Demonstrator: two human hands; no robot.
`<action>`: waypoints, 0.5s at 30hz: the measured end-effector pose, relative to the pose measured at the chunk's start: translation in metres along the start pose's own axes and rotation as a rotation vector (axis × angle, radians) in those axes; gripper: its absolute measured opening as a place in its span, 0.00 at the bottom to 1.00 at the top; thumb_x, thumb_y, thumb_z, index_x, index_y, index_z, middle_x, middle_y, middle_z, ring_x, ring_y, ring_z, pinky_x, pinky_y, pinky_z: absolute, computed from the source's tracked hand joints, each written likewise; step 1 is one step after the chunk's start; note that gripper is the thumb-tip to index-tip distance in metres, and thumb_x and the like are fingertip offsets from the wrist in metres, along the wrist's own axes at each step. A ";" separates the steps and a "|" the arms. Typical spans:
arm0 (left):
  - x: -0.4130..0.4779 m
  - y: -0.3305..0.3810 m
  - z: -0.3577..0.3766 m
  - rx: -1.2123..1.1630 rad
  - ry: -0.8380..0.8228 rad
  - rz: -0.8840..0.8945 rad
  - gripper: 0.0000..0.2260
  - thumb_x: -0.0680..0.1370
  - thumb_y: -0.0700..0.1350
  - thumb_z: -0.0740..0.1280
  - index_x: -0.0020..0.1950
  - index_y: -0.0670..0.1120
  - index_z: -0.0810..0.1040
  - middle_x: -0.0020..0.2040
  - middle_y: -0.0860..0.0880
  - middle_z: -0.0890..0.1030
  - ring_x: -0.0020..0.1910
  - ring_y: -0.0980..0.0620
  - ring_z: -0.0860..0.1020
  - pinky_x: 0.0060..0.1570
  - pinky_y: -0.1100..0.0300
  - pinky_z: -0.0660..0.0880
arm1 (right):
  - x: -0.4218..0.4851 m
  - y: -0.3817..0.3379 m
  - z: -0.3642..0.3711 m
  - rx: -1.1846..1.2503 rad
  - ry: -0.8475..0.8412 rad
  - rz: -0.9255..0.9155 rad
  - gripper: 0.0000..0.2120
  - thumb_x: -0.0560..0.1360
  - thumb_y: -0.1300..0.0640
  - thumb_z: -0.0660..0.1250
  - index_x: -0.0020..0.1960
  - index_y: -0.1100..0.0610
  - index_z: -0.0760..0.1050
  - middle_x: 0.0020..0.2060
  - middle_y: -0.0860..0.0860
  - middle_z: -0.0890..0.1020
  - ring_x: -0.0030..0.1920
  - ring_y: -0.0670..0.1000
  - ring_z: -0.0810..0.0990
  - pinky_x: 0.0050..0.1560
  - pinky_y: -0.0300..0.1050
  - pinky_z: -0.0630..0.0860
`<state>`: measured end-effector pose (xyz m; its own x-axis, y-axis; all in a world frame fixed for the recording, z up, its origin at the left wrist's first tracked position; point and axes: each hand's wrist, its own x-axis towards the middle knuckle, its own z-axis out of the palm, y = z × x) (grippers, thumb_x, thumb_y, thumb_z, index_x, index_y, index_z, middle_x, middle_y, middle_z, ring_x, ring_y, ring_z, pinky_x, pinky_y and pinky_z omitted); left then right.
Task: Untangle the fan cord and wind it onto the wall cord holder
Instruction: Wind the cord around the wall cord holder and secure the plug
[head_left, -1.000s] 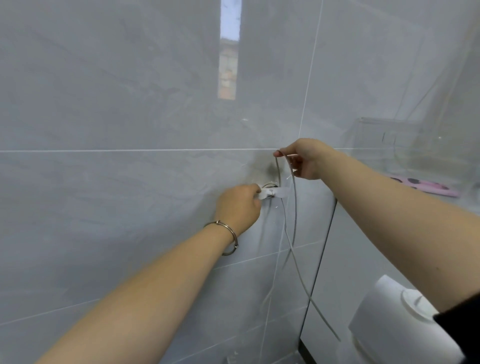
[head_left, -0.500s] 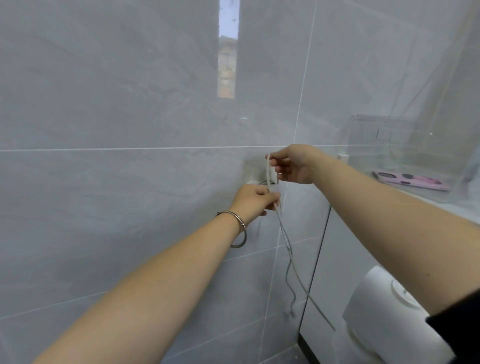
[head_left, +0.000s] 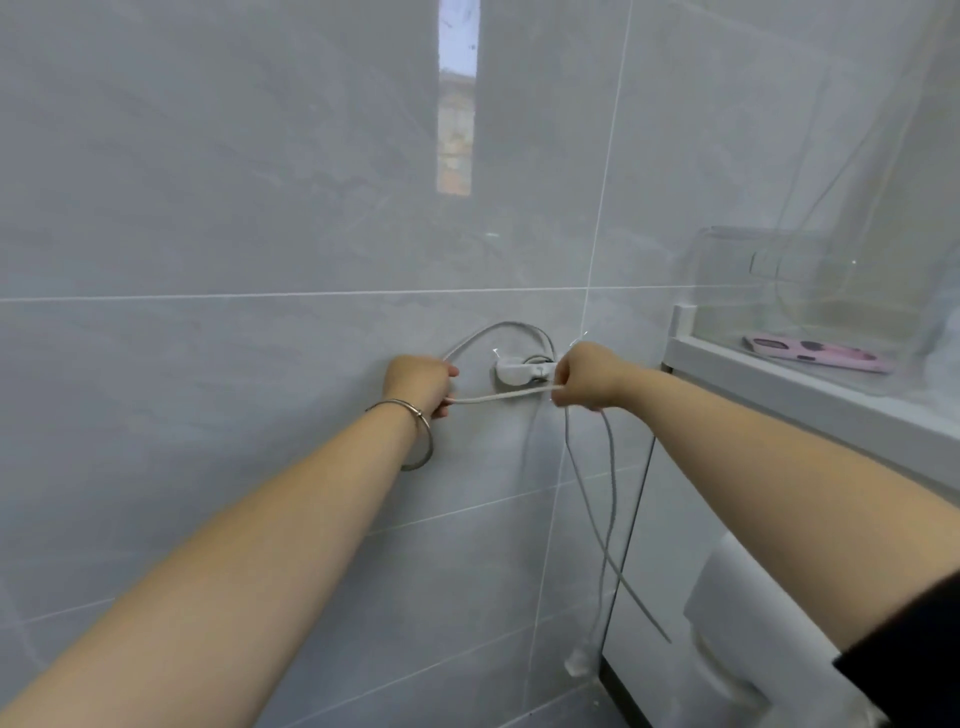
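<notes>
Both hands are up at the tiled wall, left hand and right hand gripping the fan cord stretched just under the white cord holder.

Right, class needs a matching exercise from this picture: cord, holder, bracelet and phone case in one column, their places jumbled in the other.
1 cord
2 holder
3 bracelet
4 phone case

A on the left wrist
B lying on the shelf
C fixed to the wall
D gripped by left hand and right hand

Pairs: 1-D, 2-C, 3-A, 4-B
</notes>
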<state>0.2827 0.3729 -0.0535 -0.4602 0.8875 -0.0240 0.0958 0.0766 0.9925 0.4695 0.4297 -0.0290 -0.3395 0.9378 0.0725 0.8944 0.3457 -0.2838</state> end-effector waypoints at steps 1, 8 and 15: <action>0.003 0.000 -0.005 0.081 0.013 0.017 0.10 0.78 0.36 0.60 0.39 0.43 0.77 0.24 0.45 0.70 0.13 0.53 0.68 0.14 0.71 0.63 | 0.001 -0.001 -0.003 -0.045 0.144 0.016 0.05 0.71 0.63 0.65 0.42 0.64 0.79 0.36 0.59 0.80 0.36 0.56 0.77 0.36 0.42 0.72; 0.013 -0.007 -0.032 0.479 -0.069 0.018 0.10 0.75 0.36 0.61 0.37 0.42 0.78 0.12 0.51 0.68 0.10 0.56 0.66 0.23 0.66 0.66 | -0.015 -0.054 -0.044 0.083 0.758 -0.007 0.10 0.70 0.64 0.60 0.47 0.62 0.78 0.43 0.59 0.82 0.46 0.63 0.79 0.45 0.50 0.77; 0.007 -0.007 -0.044 0.346 -0.244 -0.152 0.12 0.78 0.36 0.60 0.35 0.41 0.74 0.20 0.49 0.68 0.12 0.57 0.66 0.15 0.73 0.62 | -0.041 -0.110 -0.073 -0.152 1.050 -0.393 0.10 0.75 0.62 0.58 0.53 0.60 0.75 0.37 0.58 0.80 0.40 0.63 0.76 0.37 0.50 0.69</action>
<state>0.2397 0.3583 -0.0549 -0.2743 0.9325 -0.2351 0.3523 0.3249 0.8777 0.4065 0.3556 0.0694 -0.2561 0.3012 0.9185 0.8301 0.5554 0.0493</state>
